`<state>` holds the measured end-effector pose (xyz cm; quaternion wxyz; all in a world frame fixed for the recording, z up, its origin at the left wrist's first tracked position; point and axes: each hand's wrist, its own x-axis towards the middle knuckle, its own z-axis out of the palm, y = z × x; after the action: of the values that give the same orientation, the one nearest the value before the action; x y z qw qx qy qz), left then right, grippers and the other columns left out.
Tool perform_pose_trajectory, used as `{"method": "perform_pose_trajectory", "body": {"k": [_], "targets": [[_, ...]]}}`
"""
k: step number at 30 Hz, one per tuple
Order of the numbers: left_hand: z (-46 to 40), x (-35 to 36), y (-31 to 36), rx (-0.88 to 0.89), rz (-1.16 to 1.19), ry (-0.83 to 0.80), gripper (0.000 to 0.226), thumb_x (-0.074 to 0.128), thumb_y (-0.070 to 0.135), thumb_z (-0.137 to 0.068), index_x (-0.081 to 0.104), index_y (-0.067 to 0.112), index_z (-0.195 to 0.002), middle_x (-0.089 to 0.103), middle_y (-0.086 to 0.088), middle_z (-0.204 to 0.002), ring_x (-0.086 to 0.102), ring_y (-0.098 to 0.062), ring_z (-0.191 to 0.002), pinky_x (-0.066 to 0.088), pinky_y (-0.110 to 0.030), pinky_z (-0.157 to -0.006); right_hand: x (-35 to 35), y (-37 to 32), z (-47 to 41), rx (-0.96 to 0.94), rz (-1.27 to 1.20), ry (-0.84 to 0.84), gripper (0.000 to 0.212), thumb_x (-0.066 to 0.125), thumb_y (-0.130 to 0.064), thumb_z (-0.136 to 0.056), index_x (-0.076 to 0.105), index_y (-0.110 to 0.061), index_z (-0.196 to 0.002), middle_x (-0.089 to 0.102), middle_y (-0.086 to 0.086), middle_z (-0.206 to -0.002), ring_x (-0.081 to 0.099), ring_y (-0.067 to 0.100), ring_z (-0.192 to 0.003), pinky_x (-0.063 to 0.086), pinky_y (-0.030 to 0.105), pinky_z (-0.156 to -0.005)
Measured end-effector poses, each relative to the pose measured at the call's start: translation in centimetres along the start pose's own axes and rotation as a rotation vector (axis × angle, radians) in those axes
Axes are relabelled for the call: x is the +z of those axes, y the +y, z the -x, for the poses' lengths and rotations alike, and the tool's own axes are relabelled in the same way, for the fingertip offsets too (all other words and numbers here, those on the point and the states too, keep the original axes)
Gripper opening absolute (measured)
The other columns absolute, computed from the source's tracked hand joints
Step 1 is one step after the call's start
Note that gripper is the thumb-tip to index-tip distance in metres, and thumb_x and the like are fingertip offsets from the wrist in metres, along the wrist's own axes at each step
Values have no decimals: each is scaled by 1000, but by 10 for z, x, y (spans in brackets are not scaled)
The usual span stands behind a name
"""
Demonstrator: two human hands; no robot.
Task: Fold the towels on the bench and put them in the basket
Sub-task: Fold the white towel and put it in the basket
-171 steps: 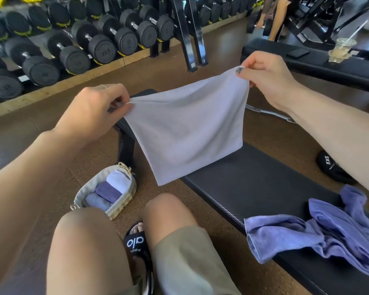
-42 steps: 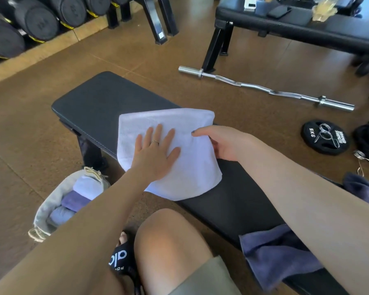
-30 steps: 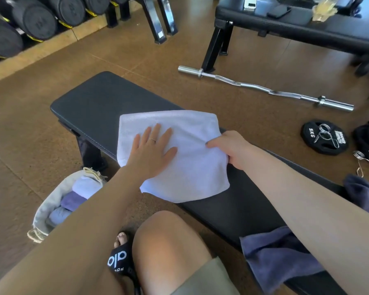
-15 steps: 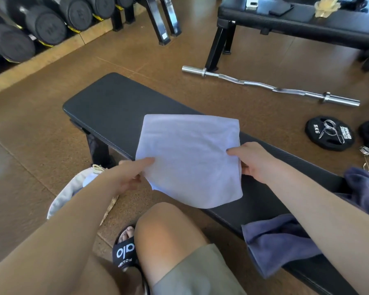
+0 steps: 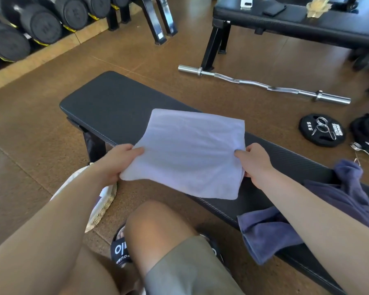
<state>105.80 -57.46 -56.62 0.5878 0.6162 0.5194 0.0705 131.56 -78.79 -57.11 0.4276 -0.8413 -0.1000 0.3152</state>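
A pale lilac towel [image 5: 190, 152], folded once, lies over the black bench [image 5: 107, 103] with its near edge past the bench's front. My left hand [image 5: 117, 162] pinches the towel's left edge with the thumb on top. My right hand [image 5: 254, 162] grips the right edge the same way. A crumpled purple towel [image 5: 271, 233] lies on the bench at the right, partly under my right forearm. The woven basket [image 5: 102, 207] stands on the floor at the lower left, mostly hidden by my left arm.
My bare knee and a black sandal are below the bench's front edge. A curl bar [image 5: 264, 86], a 5 kg plate [image 5: 322, 129] and spring clips lie on the floor beyond. A second bench [image 5: 285, 18] stands behind; dumbbells [image 5: 41, 24] sit on a rack at the far left.
The hands went from pressing the towel flat to taking hold of its left and right edges. The towel has shifted slightly toward me and to the right.
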Motion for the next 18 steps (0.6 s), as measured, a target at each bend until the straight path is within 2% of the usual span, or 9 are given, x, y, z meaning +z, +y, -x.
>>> {"method": "perform_pose_trajectory", "body": {"k": [2, 5, 8, 11, 13, 15, 16, 18], "targets": [[-10, 1, 6, 94, -210, 142, 28, 60, 33, -98, 58, 8, -89, 61, -7, -86, 56, -20, -73, 41, -30, -59, -1, 7, 5, 26, -23, -20, 9, 56, -11, -95, 50, -6, -99, 62, 14, -105, 65, 30, -93, 60, 43, -68], [-25, 1, 8, 198, -601, 259, 31, 56, 40, -99, 59, 10, -91, 60, -7, -87, 53, -19, -73, 38, -31, -58, -4, 10, 16, 121, -108, -106, 9, 56, -7, -96, 56, -4, -105, 67, 15, -105, 70, 31, -87, 61, 40, -58], [-34, 0, 7, 261, -703, 342, 27, 53, 42, -99, 55, 18, -89, 62, -6, -82, 59, -23, -72, 45, -33, -58, -13, 4, 23, 197, -23, -235, 16, 57, -8, -98, 59, 2, -109, 73, 23, -92, 75, 35, -74, 61, 38, -57], [-38, 0, 3, 324, -865, 402, 20, 47, 42, -101, 50, 22, -100, 60, -5, -91, 59, -25, -76, 56, -41, -68, -22, -9, 17, 239, 170, -324, 27, 59, -17, -99, 56, 4, -114, 74, 22, -79, 75, 31, -67, 60, 35, -55], [-36, 5, 9, 352, -975, 421, 25, 44, 39, -102, 46, 20, -118, 57, -9, -107, 59, -28, -88, 56, -45, -75, -27, -14, 3, 172, 295, -219, 36, 61, -23, -97, 55, 6, -118, 74, 18, -78, 74, 28, -62, 61, 35, -55], [-27, 21, 22, 413, -1109, 460, 41, 46, 40, -102, 39, 18, -136, 53, -13, -122, 56, -32, -105, 53, -47, -84, -29, -17, -15, 2, 383, 7, 46, 63, -27, -94, 47, 2, -126, 73, 14, -88, 71, 25, -64, 59, 35, -56], [-18, 36, 31, 464, -1143, 461, 47, 46, 42, -101, 37, 18, -141, 51, -13, -128, 54, -33, -111, 51, -47, -88, -29, -20, -23, -83, 396, 96, 49, 64, -29, -93, 43, -3, -128, 69, 13, -99, 68, 24, -71, 56, 35, -59], [3, 76, 46, 580, -1106, 346, 54, 48, 49, -99, 38, 18, -142, 47, -10, -135, 50, -31, -118, 46, -44, -93, -25, -24, -34, -159, 376, 157, 56, 66, -33, -91, 40, -4, -131, 57, 13, -120, 61, 25, -93, 49, 35, -71]]}}
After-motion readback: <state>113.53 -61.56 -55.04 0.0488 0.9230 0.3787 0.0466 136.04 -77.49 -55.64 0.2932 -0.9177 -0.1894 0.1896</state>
